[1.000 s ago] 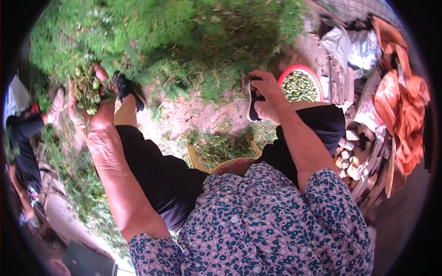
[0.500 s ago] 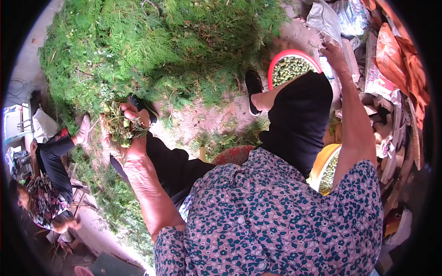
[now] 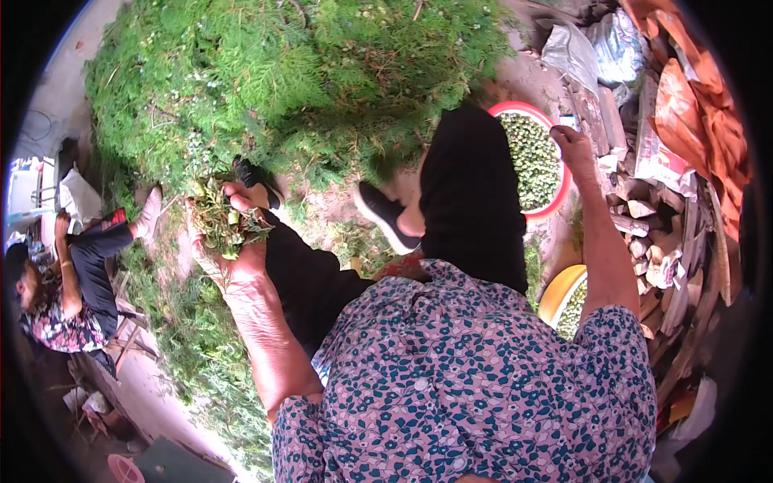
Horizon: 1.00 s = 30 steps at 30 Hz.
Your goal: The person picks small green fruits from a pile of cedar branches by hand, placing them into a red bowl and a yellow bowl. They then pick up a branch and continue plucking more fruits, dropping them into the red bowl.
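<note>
My left hand (image 3: 232,225) is closed around a bunch of green and brownish leafy sprigs (image 3: 216,211), held above my left leg. Out to the right, my right hand (image 3: 573,149) has its fingers bent over the rim of a red plastic basin (image 3: 509,107), apparently gripping it. Small round green berries or fruits (image 3: 527,165) fill this basin. Below my right forearm stands a yellow basin (image 3: 555,299) with similar green pieces, partly hidden by the arm.
A large heap of green conifer branches (image 3: 241,80) covers the ground ahead. Split firewood (image 3: 652,233), plastic sacks (image 3: 616,44) and orange sheeting (image 3: 684,113) lie along the right side. Another person (image 3: 68,298) sits at the left. My right shoe (image 3: 386,217) rests on the ground before me.
My right leg has swung left, uncovering more of the red basin. My right hand has come down to its rim, and the basin sits slightly further right. The left hand still holds the sprigs.
</note>
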Each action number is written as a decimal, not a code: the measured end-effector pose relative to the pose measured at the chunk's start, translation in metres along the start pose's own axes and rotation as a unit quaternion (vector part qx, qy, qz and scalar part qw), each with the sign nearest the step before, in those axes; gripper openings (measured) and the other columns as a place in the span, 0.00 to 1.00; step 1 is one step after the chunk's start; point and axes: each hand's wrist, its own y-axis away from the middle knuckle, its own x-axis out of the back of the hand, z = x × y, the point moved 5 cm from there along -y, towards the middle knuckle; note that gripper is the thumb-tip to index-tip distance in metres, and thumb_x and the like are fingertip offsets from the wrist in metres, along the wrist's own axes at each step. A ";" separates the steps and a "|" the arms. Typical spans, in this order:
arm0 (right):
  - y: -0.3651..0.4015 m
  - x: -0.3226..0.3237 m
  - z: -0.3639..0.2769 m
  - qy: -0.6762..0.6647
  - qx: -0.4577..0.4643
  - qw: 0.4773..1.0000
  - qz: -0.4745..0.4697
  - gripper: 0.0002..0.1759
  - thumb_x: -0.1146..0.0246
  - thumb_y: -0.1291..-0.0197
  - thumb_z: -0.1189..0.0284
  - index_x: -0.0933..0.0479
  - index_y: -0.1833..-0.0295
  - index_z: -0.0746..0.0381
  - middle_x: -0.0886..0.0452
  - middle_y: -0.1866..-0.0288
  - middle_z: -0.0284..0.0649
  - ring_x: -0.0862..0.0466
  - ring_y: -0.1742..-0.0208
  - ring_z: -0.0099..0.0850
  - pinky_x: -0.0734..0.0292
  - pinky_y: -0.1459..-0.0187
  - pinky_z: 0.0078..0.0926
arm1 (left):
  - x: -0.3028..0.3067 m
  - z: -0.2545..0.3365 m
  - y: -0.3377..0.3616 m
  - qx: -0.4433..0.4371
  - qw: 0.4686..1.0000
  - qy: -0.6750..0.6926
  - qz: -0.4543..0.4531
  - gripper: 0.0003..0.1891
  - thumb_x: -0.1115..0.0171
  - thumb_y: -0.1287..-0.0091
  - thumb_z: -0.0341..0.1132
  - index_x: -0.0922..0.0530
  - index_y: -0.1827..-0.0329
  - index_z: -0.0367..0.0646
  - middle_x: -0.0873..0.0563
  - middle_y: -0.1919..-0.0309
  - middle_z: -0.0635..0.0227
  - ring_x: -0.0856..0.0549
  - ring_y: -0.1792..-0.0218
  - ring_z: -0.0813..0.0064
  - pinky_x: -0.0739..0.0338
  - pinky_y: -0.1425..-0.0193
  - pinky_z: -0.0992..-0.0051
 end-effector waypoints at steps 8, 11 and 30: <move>-0.029 0.013 0.081 0.076 0.065 0.986 0.136 0.21 0.43 0.48 0.75 0.29 0.46 0.64 0.21 0.69 0.40 0.22 0.74 0.27 0.26 0.75 0.26 | -0.030 -0.009 0.017 0.007 0.996 -0.084 0.011 0.16 0.41 0.45 0.38 0.24 0.56 0.40 0.24 0.59 0.63 0.26 0.56 0.69 0.24 0.55 0.67; -0.010 0.005 0.092 -0.018 -0.098 0.986 0.133 0.23 0.40 0.51 0.75 0.28 0.46 0.64 0.20 0.66 0.42 0.22 0.80 0.25 0.28 0.80 0.23 | -0.040 -0.022 0.023 0.000 0.990 -0.139 -0.013 0.15 0.40 0.46 0.36 0.23 0.57 0.40 0.24 0.60 0.64 0.27 0.56 0.70 0.23 0.56 0.69; -0.012 0.034 -0.127 0.018 0.146 0.969 0.198 0.16 0.40 0.45 0.66 0.22 0.54 0.63 0.19 0.67 0.48 0.20 0.68 0.33 0.26 0.60 0.27 | -0.018 0.007 -0.057 0.024 0.992 -0.113 0.059 0.14 0.41 0.46 0.32 0.24 0.58 0.37 0.23 0.59 0.58 0.24 0.56 0.64 0.22 0.56 0.65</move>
